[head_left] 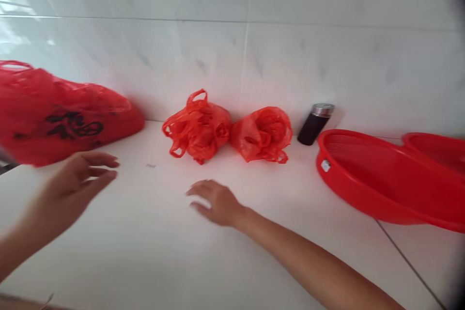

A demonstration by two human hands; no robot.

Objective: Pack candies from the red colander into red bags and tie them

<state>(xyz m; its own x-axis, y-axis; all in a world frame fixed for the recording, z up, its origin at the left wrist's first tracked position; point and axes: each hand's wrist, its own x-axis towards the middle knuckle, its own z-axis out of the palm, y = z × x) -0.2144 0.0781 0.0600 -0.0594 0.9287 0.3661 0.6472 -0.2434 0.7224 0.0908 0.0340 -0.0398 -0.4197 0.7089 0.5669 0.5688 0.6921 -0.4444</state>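
My left hand point(83, 181) hovers over the white table with its fingers apart and nothing in them. Just behind it lies a large, full red plastic bag point(72, 116) with black lettering. My right hand point(216, 202) is above the middle of the table, fingers and thumb spread, also holding nothing. Beyond the right hand, against the wall, sit two smaller red plastic bags: a bunched bag with loop handles point(199, 128) and a crumpled bag point(262, 134) touching it on the right. What the bags hold is hidden.
A dark bottle with a silver cap point(315, 124) stands by the tiled wall point(218, 48). To its right is a large red plastic basket point(356, 198) with a white label, and a second red basket point(432, 143) behind it. The white tabletop point(163, 252) has a seam at right.
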